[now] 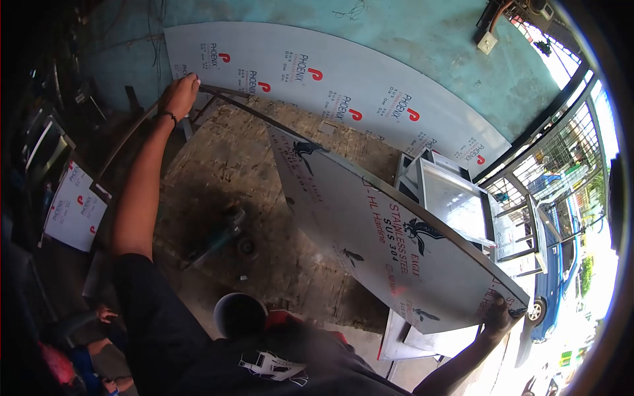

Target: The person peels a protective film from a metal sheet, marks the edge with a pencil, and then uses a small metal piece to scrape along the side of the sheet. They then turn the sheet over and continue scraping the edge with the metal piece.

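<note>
My right hand (498,315) grips the near right corner of a stainless steel sheet (356,231), covered in printed protective film with eagle logos. The sheet stands tilted over a worn wooden worktable (205,158). Stretched out to the far left, my left hand (183,96) is closed around the end of a thin dark metal bar (234,104). This bar runs from my fingers toward the sheet's upper left corner, in line with its long edge. An angle grinder (221,237) lies on the tabletop between my arms.
A large film-covered sheet (284,72) leans against the teal wall behind the table. Metal frames (452,198) stand at the right, near a blue vehicle (555,264) outside. A round container (241,315) is close to my body. At lower left, another person's hand (105,313) shows.
</note>
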`<state>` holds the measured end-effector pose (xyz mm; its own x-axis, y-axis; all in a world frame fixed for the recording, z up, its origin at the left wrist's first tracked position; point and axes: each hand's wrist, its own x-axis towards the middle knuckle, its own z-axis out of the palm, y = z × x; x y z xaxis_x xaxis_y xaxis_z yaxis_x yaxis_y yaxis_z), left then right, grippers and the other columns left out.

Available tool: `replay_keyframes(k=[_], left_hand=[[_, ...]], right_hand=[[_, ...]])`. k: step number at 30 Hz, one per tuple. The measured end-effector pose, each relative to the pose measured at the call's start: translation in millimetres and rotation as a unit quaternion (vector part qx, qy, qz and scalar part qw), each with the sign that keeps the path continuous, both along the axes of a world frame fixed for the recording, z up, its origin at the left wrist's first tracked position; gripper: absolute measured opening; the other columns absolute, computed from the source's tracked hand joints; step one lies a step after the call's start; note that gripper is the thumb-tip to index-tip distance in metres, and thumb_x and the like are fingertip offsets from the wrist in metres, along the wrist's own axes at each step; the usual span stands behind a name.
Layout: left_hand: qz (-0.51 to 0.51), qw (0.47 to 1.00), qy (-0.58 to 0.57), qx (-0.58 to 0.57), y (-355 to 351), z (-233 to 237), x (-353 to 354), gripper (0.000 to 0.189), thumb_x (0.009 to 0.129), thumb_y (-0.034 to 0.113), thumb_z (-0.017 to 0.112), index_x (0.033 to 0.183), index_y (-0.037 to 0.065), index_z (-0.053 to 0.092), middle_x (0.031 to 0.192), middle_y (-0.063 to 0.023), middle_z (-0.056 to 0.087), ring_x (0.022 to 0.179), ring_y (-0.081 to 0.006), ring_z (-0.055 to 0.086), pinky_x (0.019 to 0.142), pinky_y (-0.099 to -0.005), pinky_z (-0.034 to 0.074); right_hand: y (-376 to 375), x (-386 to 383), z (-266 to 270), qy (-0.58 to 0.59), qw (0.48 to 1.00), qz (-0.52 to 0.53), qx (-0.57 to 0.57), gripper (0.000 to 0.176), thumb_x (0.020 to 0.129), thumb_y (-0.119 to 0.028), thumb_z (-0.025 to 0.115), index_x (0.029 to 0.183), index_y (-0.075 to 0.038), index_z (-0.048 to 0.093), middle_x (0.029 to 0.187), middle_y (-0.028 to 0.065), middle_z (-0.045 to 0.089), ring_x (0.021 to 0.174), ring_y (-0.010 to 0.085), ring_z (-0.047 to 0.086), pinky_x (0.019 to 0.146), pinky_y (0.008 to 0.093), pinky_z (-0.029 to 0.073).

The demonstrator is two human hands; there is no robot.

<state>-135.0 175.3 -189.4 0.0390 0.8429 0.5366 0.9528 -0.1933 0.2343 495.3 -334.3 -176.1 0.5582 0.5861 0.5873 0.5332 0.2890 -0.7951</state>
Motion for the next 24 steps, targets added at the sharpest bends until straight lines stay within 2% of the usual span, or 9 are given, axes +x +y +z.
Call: replay_keyframes(k=[3,7,10,13,15,16,19,22,24], left_hand=[[0.005,0.999,-0.005,0.037,27.9,-17.5,-31.5,0.025,0.101,0.027,0.046,0.101,0.005,0.058,0.094,-0.0184,0.067,0.090,-0.0414,0.063,0.072,-0.0521,0.048],[0.053,0.998,-0.040,-0.009,41.5,-27.6,-51.9,0.026,0.101,0.028,0.046,0.103,0.007,0.059,0.095,-0.0186,0.068,0.090,-0.0424,0.063,0.073,-0.0529,0.049],[0.065,0.997,-0.012,0.026,54.5,-43.9,-67.8,0.026,0.101,0.029,0.046,0.104,0.007,0.059,0.095,-0.0185,0.068,0.091,-0.0428,0.064,0.074,-0.0534,0.049],[0.033,0.999,-0.010,0.028,68.5,-56.8,-77.0,0.028,0.103,0.028,0.044,0.102,0.002,0.056,0.097,-0.0238,0.066,0.095,-0.0469,0.059,0.074,-0.0540,0.047],[0.061,0.996,-0.015,0.059,71.2,-62.3,-83.0,0.028,0.103,0.028,0.045,0.104,0.003,0.056,0.097,-0.0244,0.066,0.094,-0.0469,0.060,0.072,-0.0541,0.047],[0.062,0.996,-0.015,0.057,71.2,-63.7,-87.7,0.028,0.103,0.028,0.045,0.104,0.003,0.056,0.097,-0.0244,0.066,0.094,-0.0469,0.060,0.072,-0.0541,0.047],[0.079,0.995,0.010,0.053,67.9,-51.3,-93.9,0.028,0.103,0.027,0.044,0.106,0.003,0.057,0.101,-0.0249,0.065,0.094,-0.0474,0.059,0.072,-0.0545,0.047],[0.118,0.991,-0.052,-0.022,76.5,-39.2,-91.2,0.029,0.103,0.029,0.044,0.109,0.003,0.059,0.096,-0.0203,0.067,0.084,-0.0409,0.065,0.070,-0.0493,0.050],[0.019,0.975,-0.222,-0.009,84.0,-34.6,-83.2,0.032,0.103,0.030,0.049,0.109,0.001,0.059,0.092,-0.0096,0.066,0.079,-0.0232,0.064,0.072,-0.0394,0.051]], right_hand=[[-5.6,22.2,-14.2,-0.011,1.000,0.001,-0.005,0.053,0.068,-0.034,0.091,0.096,0.002,0.063,0.086,0.0048,0.064,0.074,0.0127,0.062,0.069,0.0262,0.048],[-13.0,33.8,-27.6,0.011,0.998,-0.029,-0.053,0.053,0.068,-0.032,0.092,0.097,0.001,0.062,0.085,0.0036,0.063,0.075,0.0137,0.062,0.070,0.0271,0.049],[-14.2,39.3,-34.8,0.067,0.994,-0.085,0.032,0.062,0.066,-0.030,0.093,0.108,0.000,0.058,0.092,0.0046,0.062,0.081,0.0150,0.062,0.071,0.0288,0.052],[-34.1,78.9,-41.2,0.073,0.994,-0.030,-0.079,0.074,0.065,-0.030,0.093,0.119,-0.002,0.052,0.103,0.0071,0.060,0.088,0.0171,0.062,0.072,0.0311,0.055],[-24.6,72.3,-43.8,-0.030,0.992,-0.123,-0.005,0.080,0.064,-0.033,0.094,0.122,-0.002,0.049,0.109,0.0084,0.059,0.092,0.0184,0.063,0.073,0.0325,0.056],[-22.7,71.4,-38.6,0.000,0.998,-0.057,0.021,0.079,0.063,-0.036,0.094,0.120,-0.002,0.051,0.105,0.0074,0.060,0.090,0.0189,0.064,0.074,0.0329,0.057],[-9.5,53.2,-22.5,0.030,0.999,0.002,0.023,0.081,0.063,-0.036,0.094,0.121,-0.001,0.051,0.104,0.0075,0.061,0.089,0.0191,0.065,0.076,0.0333,0.058],[-21.3,80.2,-28.4,0.001,1.000,0.002,-0.001,0.083,0.062,-0.036,0.094,0.122,0.001,0.049,0.105,0.0091,0.061,0.089,0.0197,0.065,0.077,0.0334,0.059],[-15.0,69.4,-27.9,-0.003,1.000,-0.006,0.025,0.084,0.062,-0.036,0.094,0.122,0.002,0.049,0.103,0.0097,0.062,0.089,0.0198,0.066,0.077,0.0333,0.059]])
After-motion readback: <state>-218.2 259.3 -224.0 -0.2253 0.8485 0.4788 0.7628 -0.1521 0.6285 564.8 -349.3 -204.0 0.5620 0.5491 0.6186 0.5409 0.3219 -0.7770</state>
